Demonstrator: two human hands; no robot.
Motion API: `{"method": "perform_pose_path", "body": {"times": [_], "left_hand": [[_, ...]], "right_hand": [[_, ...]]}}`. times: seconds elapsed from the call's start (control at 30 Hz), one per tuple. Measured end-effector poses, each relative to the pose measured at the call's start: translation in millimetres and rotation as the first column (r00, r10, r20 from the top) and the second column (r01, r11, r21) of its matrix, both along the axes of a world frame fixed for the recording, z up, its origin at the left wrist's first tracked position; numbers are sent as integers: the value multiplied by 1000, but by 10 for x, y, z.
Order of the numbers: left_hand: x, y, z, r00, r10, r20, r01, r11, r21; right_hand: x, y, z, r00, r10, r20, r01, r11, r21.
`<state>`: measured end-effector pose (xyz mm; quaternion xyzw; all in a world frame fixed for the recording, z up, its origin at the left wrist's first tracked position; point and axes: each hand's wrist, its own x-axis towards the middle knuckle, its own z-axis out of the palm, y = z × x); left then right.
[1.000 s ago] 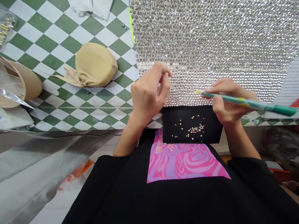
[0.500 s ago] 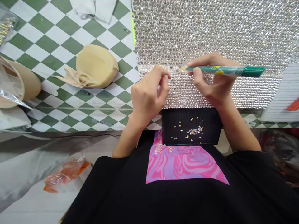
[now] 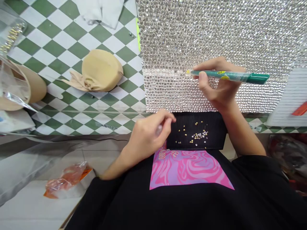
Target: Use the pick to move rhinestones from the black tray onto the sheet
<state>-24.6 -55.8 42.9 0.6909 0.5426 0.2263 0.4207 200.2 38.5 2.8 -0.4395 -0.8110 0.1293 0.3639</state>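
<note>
My right hand [image 3: 219, 81] grips a green pen [image 3: 230, 76], held almost level, its yellow tip over the rhinestone sheet [image 3: 211, 35]. The tip lies by a pale row without the dense silver stones, which fill the rows above and below. My left hand [image 3: 151, 134] is closed in a pinch at the left edge of a black ridged tray [image 3: 187, 119]; whatever its fingers hold, if anything, is hidden. Scattered in that tray are small gold and clear rhinestones [image 3: 199, 135].
On the green-and-white checked table [image 3: 79, 57] sit a beige cloth-covered pad [image 3: 102, 70], a beige round container [image 3: 35, 83] with plastic in it and a clear bag of gold pieces [image 3: 11, 36]. White paper [image 3: 100, 12] lies at the back, a lined white sheet [image 3: 283, 102] at right.
My left hand has moved from the rhinestone sheet down toward me, to the tray's left edge. My right hand and the pen stay at nearly the same spot on the sheet.
</note>
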Motion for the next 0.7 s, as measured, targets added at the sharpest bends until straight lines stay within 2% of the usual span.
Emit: {"method": "perform_pose_path", "body": {"times": [0.07,0.2,0.37,0.47,0.6,0.63,0.7], "left_hand": [[-145,-176,19,991,-128,-47,113,963,-244],[-321,-436,-128,984,-167,-69,116,877,-467],[-220,-668,-423,996,-86,32,88,786,-612],[-120,-756,-581,995,-36,92,91,696,-712],[-76,-788,-657,991,28,132,89,595,-799],[-76,-783,-647,989,46,138,85,586,-806],[-80,-762,-603,985,87,148,70,585,-808]], "right_hand": [[10,-8,-30,999,-11,-44,9,999,-30],[24,-17,-64,990,-47,-136,42,998,-42],[-2,-12,-36,962,-9,-272,10,1000,3],[-13,12,-30,923,-1,-385,-2,1000,-7],[49,53,26,865,22,-502,0,999,44],[82,52,61,844,0,-536,10,1000,16],[164,25,155,785,-111,-609,2,984,-177]]}}
